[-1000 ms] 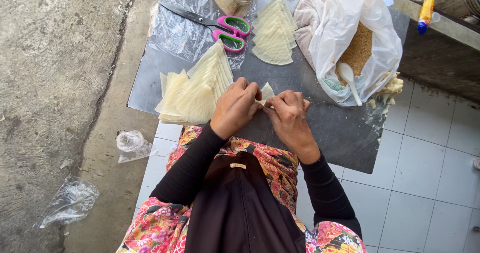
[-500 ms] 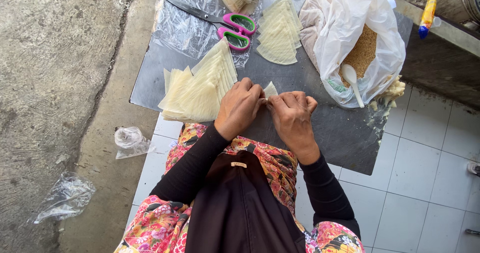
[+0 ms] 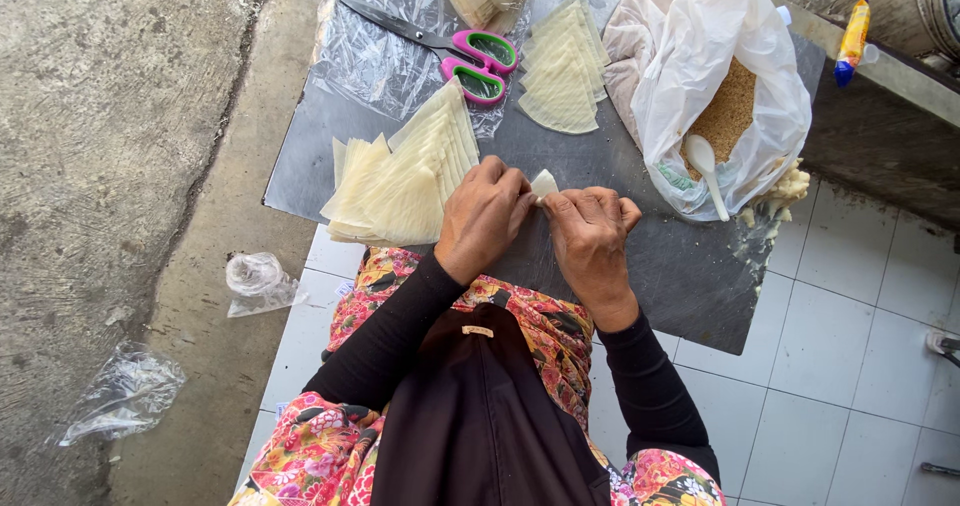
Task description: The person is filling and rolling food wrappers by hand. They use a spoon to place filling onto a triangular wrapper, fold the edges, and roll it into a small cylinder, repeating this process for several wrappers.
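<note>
The left hand and right hand pinch a small pale wrapper between their fingertips, fingers curled close. It is thin, folded and creamy white, held just above the dark board.

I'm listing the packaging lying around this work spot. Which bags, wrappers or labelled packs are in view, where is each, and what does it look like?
White plastic bag: right on the dark board, open, holding brown crumbs and a white spoon.
Clear plastic sheet: top of the board, crinkled, under pink-handled scissors.
Yellow-and-blue tube: on the ledge, top right.
Crumpled clear bag: on the floor, left.
Second clear bag: on the concrete, lower left.
</note>
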